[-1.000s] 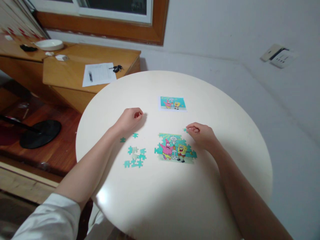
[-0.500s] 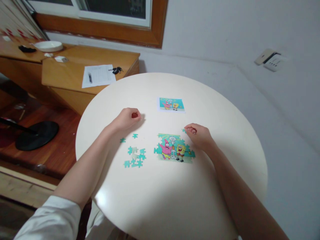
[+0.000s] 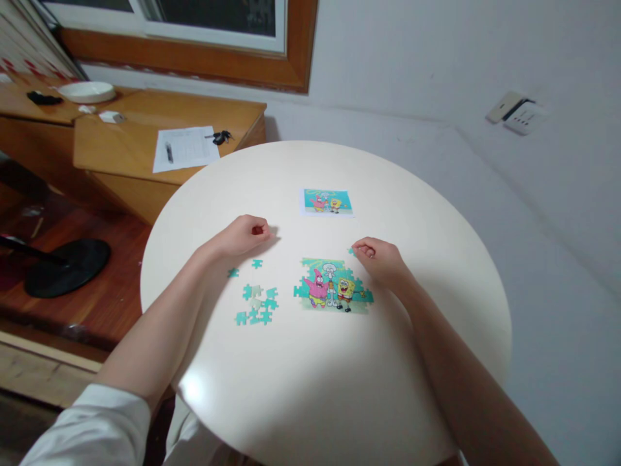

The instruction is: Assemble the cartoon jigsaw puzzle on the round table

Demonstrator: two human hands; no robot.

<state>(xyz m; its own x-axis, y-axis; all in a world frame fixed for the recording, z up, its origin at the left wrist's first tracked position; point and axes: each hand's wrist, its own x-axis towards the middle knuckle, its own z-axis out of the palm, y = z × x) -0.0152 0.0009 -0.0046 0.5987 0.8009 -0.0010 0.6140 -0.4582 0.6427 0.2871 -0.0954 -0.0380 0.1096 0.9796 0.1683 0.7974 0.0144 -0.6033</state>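
- One puzzle piece [image 3: 351, 251] is pinched in the right hand [image 3: 381, 259], near the partly joined puzzle [image 3: 332, 286].
- Left hand [image 3: 244, 234] curls inward; cannot tell whether it holds anything.

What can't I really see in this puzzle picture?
All in the head view:
- Inside of the left hand: hidden by its own curl, so I can't tell if it holds anything.
- Part of the teal puzzle piece: the right hand covers it.
- Paper sheet details: too small.
- Window: cut off by the top edge.
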